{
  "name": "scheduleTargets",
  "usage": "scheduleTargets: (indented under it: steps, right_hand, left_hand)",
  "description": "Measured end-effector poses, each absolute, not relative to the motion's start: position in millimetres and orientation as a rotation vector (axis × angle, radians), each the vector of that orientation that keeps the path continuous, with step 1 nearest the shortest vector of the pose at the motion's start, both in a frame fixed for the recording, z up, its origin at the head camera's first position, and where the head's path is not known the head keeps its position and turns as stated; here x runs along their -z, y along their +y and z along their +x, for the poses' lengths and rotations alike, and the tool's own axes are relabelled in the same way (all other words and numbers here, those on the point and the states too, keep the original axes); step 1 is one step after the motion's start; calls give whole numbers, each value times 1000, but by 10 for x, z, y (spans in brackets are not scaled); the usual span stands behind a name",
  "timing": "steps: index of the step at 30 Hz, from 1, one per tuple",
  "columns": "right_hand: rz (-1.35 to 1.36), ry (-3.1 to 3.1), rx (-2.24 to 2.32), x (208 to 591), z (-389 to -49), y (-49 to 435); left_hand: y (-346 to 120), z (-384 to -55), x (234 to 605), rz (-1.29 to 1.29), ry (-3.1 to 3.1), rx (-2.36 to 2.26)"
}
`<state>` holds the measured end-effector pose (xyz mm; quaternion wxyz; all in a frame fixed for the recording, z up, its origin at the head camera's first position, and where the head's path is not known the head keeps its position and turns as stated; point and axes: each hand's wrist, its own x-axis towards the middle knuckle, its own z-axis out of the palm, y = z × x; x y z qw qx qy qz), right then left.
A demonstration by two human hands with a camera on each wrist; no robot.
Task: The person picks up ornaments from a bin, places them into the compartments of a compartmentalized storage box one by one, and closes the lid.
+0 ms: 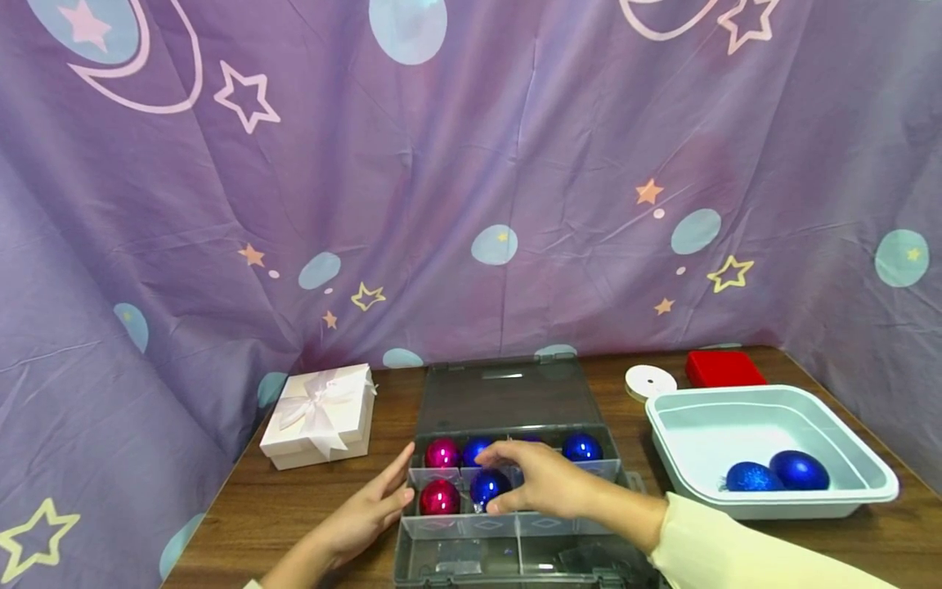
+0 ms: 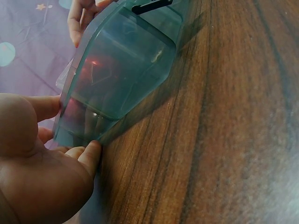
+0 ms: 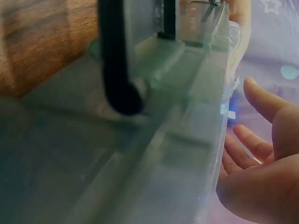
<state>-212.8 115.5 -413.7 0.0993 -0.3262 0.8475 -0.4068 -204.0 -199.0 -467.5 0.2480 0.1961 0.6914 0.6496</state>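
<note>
A dark translucent divided case (image 1: pixel 456 528) lies with its lid (image 1: pixel 508 397) folded back. Shiny magenta baubles (image 1: pixel 440 497) fill the leftmost compartments of its two farther rows. Beside them sit shiny blue baubles, one of them a blue bauble (image 1: pixel 489 486) in the middle row. Over that bauble reaches my right hand (image 1: pixel 548 478), thumb and fingers spread apart; in the right wrist view nothing shows between them. My left hand (image 1: pixel 368 511) touches the case's left side, fingers mostly straight, as the left wrist view (image 2: pixel 51 172) also shows. Some right-hand compartments are hidden by my right hand.
At right stands a pale blue tub (image 1: pixel 773 397) with two blue baubles (image 1: pixel 799 470) inside. Behind it are a white ribbon roll (image 1: pixel 650 382) and a red box (image 1: pixel 724 369). A white gift box (image 1: pixel 320 415) with a bow sits left. Patterned purple cloth (image 1: pixel 441 164) hangs behind.
</note>
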Motion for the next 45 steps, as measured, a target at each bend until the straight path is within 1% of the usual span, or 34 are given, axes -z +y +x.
scheduleTargets:
  steps: [10,21,37,45]
  right_hand:
    - [-960,2490,1203,4122,-2124,1172]
    - [-1018,2500,1205,4074,-2152,1209]
    - [-1008,2440,1281,3991,-2159,1339]
    - [-957,2428,1294,3952,-2131,1482]
  left_hand:
    - [-1982,-2034,4659,537,1885,-1769]
    - [-1985,-2042,4677,526,1881,-1770]
    - [-1986,-2045,4667,526,1883,-1771]
    - [-1983,-2046,4675,528,1889,-1771]
